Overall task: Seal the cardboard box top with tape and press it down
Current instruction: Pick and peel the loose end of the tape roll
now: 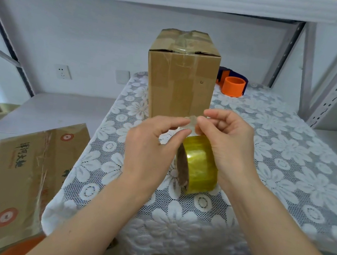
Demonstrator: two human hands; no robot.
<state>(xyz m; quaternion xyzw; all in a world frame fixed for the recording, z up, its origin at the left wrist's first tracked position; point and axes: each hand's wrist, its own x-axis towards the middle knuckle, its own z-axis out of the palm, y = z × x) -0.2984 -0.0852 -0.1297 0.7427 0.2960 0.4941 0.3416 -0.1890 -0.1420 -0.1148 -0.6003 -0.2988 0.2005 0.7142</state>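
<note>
Table [290, 160]: covered with a white lace cloth in a flower pattern; everything I am working on sits on it.
Flat carton [24, 170]: lies off the table's left edge, tilted, brown, with red round logos and dark handwritten-style characters I cannot read for sure.
Cardboard box [181, 81]: stands upright at the far middle of the table, its long axis vertical, top facing up; plain brown, no print I can read; clear tape crosses the top seam and runs down the front face, wrinkled at the edge, and the top flaps bulge slightly.
Tape roll [198, 165]: yellowish clear tape, standing on its edge in front of the box, brown core facing left, partly under my right hand.
Dispenser [233, 82]: orange and dark blue, just behind the box's right side.
My left hand [151, 146]: thumb and forefinger pinch the loose tape end [190, 123].
My right hand [227, 141]: fingertips pinch the same end from the right, other fingers curled.
</note>
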